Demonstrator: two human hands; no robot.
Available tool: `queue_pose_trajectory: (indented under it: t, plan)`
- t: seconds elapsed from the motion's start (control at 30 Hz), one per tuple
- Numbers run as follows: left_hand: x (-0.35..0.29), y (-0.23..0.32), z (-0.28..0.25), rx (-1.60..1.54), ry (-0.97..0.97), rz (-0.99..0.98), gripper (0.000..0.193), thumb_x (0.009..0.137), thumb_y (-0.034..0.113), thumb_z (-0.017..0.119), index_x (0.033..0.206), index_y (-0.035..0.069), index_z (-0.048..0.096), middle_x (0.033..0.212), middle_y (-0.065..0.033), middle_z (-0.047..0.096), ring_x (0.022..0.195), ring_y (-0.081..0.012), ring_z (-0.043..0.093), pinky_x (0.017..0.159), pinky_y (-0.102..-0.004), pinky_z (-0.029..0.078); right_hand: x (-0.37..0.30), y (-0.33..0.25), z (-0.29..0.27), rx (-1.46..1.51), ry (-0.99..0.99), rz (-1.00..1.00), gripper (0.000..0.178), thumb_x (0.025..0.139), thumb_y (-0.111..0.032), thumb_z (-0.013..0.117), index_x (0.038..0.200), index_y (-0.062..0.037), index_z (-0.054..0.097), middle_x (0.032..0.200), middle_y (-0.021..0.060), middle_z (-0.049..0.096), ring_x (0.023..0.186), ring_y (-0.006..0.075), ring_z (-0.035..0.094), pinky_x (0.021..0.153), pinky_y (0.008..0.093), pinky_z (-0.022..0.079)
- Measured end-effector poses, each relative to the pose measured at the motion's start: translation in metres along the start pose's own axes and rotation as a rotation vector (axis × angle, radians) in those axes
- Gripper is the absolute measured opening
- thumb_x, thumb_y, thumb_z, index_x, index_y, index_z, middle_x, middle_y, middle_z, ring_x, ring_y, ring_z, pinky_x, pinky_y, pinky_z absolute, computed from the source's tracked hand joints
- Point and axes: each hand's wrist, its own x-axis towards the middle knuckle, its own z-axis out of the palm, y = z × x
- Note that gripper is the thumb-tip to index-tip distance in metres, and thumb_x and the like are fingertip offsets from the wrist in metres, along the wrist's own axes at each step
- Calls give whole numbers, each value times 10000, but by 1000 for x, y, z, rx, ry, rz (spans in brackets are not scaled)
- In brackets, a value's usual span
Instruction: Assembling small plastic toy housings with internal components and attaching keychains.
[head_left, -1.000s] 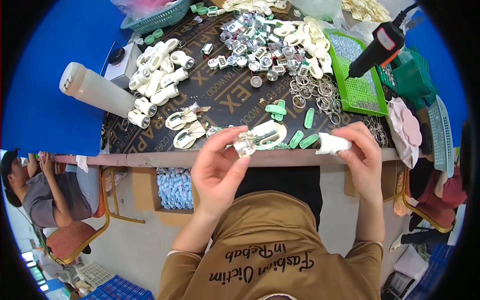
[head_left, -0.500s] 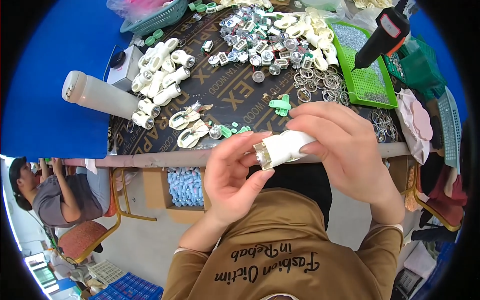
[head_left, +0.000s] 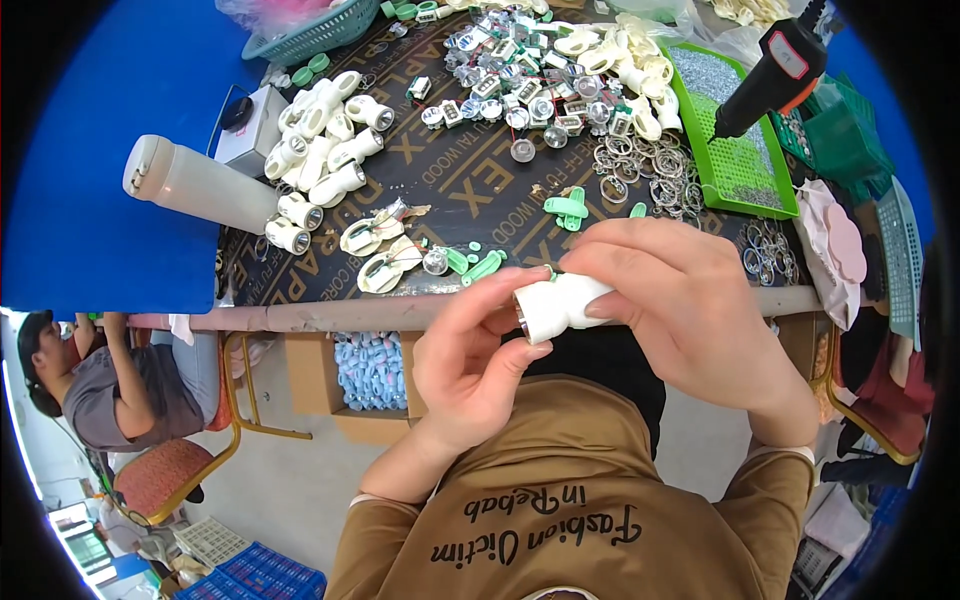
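A small white flashlight [head_left: 556, 308] is held between both hands above the table's near edge, its lens end toward the left. My left hand [head_left: 468, 362] pinches that lens end between thumb and fingertips. My right hand [head_left: 682, 305] grips the other end, with its fingers curled over the top. A bit of green shows at the flashlight's upper side, by my left fingertips. Beyond the hands lie green plastic pieces [head_left: 567, 208]. To the left are two opened flashlight halves [head_left: 390, 265] with wires and a clear lens [head_left: 435, 262].
Finished-looking white flashlights [head_left: 335, 140] are heaped at the left, near a white bottle [head_left: 205, 185]. Lens-and-circuit parts [head_left: 530, 90] and metal rings [head_left: 650, 170] fill the far middle. A black power screwdriver [head_left: 770, 75] hangs over a green tray [head_left: 740, 175]. A person [head_left: 120, 385] sits at left.
The flashlight has turned in my fingers, so its open lens end shows less and its smooth side more. Both hands stay nearly in place.
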Motion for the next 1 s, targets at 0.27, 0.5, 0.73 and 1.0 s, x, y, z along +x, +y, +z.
queue_pose_trajectory:
  t: [0.27,0.5,0.73,1.0]
  plan:
    - [-4,-3,-5,207,-37,-26,304,728,-72,628,1018,2,579,1138,-159,509,935,-191,553,746,-289,488,-13,9,19,567,-58,313,221,786,-14,558,1005,-36,576,873,116,582,765,266,580,652,319,460]
    - [-3,-4,-17,-693,-423,-886,735,836,340,592,1335,62,129,1016,-135,495,831,-199,586,714,-330,517,-28,15,30,515,-281,-15,189,769,-19,554,956,-44,556,936,106,575,857,294,570,726,362,456]
    - [1,7,-11,-370,-507,-1243,656,813,164,634,1335,78,247,738,-29,517,539,-83,531,402,-173,413,-49,16,40,233,-83,28,217,720,-39,579,936,-57,568,875,94,594,823,294,563,710,378,457]
    - [-17,3,-14,-333,-278,-1069,362,792,82,616,1098,14,437,621,-44,517,418,-77,478,316,-179,313,-85,97,18,-378,327,494,100,714,-10,604,793,-3,542,769,127,523,759,317,528,667,399,422]
